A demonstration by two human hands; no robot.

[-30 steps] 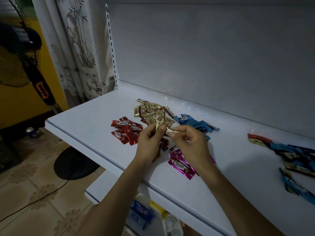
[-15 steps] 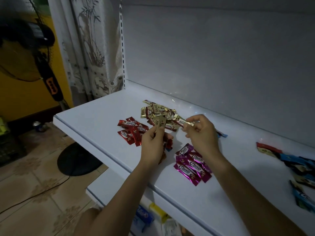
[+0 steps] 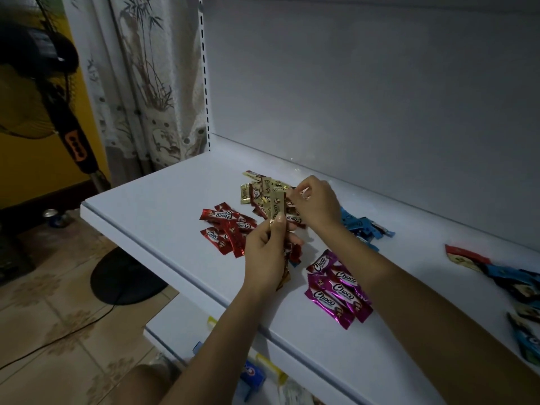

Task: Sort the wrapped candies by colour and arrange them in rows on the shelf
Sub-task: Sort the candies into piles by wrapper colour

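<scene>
- My left hand point(image 3: 267, 252) pinches one gold candy point(image 3: 277, 206) by its lower end and keeps it upright; this grip is narrow and holding. More wrappers stick out under the palm.
- My right hand point(image 3: 317, 201) is over the gold pile point(image 3: 254, 191) with curled fingers; I cannot tell if this grip holds a candy.
- On the shelf point(image 3: 152, 211) the red pile point(image 3: 226, 230) lies at the left, the blue pile point(image 3: 363, 226) behind the right wrist, and the magenta pile point(image 3: 339, 287) near the front edge.
- A mixed heap point(image 3: 520, 283) lies well apart at the right.
</scene>
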